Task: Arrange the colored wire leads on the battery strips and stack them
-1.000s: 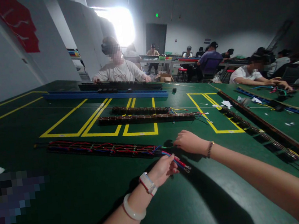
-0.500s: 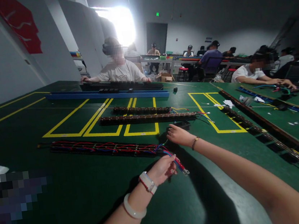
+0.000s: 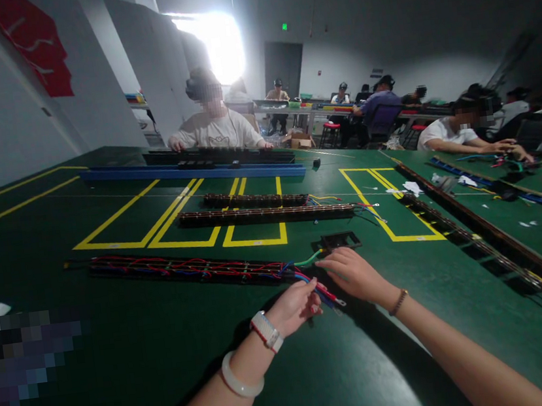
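My left hand (image 3: 296, 306) is closed around thick red and blue cables (image 3: 325, 288), whose metal ring terminals (image 3: 341, 302) stick out past the fingers. The cables come from the right end of a long black bar assembly (image 3: 190, 269) with red and blue wires along its top. Just right of the cable ends, my right hand (image 3: 356, 275) hovers with its fingers extended to the left, holding nothing I can see; its thumb is hidden. A green wire (image 3: 309, 261) runs from the same end toward a small black frame (image 3: 341, 240) behind my right hand.
Two dark bars (image 3: 267, 214) with loose leads lie beyond on the green table (image 3: 294, 391), among yellow tape outlines. Long strips (image 3: 473, 237) lie at the right. A co-worker (image 3: 215, 127) sits across behind a blue rail (image 3: 188, 170); another person works at far right.
My right hand has come off the green wire and moved right and nearer to me, uncovering the wire and black frame. My left hand still holds the cables, their ends shifted slightly.
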{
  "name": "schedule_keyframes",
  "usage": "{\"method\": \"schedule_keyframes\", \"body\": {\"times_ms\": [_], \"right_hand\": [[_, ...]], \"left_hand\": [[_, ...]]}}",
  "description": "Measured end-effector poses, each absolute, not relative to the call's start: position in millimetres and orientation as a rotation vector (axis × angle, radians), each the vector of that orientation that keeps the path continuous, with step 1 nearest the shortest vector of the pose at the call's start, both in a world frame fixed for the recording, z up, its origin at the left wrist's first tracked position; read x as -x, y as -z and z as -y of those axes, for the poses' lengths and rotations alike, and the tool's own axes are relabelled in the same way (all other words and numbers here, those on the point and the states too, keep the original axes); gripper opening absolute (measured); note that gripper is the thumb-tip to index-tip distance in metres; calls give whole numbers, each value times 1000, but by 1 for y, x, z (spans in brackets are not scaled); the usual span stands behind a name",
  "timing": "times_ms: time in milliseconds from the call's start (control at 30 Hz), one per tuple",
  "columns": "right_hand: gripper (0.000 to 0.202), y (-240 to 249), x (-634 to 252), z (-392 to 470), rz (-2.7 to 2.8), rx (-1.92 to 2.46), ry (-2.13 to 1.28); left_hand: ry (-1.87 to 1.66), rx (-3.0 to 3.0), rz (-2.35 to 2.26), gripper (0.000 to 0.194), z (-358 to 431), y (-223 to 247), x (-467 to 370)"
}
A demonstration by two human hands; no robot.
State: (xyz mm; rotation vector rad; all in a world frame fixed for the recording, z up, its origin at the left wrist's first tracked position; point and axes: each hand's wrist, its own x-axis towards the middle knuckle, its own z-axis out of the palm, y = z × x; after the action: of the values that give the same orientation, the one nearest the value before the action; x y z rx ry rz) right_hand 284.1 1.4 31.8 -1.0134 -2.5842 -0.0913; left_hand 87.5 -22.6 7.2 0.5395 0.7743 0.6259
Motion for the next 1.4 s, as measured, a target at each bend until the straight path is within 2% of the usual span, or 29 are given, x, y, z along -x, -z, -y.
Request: {"method": "schedule_keyframes", "body": {"times_ms": [200,300,433,533,700,800,933,1033,1167,1267,1400], "right_hand": [[31,-32,-284,32,2499,959,-280],[31,-31,-279,25,2298,1087,-418],[43,-42,-261,-1,2053,1308,-541],[47,-63,-237,-21,2123,1435,-446],[38,-87,-174,-38,2459,1674,45],[25,-81,-137,-38,2624,1619,235],[20,-71,-117,-35,2709,1489,258],[25,-78,-129,-32,2663,1465,207],[41,-93,-176,-29,2522,1469,83],[42,-84,-217,-28,2235,1423,-1],[31,-45,-258,-26,2133,1471,235]], "left_hand": [[-671,-483,-735,18,24,-5,-91],[-680,-482,-769,19,25,-4,-92],[-708,-582,-845,15,27,-2,-93],[-692,-602,-842,17,26,-1,-93],[-740,-562,-805,16,28,-3,-93],[-785,-540,-790,15,31,-7,-91],[-827,-485,-793,15,32,-9,-90],[-794,-468,-798,12,30,-7,-92],[-737,-503,-852,16,27,-4,-93],[-646,-629,-914,23,26,-6,-90],[-571,-907,-993,36,26,-6,-85]]}}
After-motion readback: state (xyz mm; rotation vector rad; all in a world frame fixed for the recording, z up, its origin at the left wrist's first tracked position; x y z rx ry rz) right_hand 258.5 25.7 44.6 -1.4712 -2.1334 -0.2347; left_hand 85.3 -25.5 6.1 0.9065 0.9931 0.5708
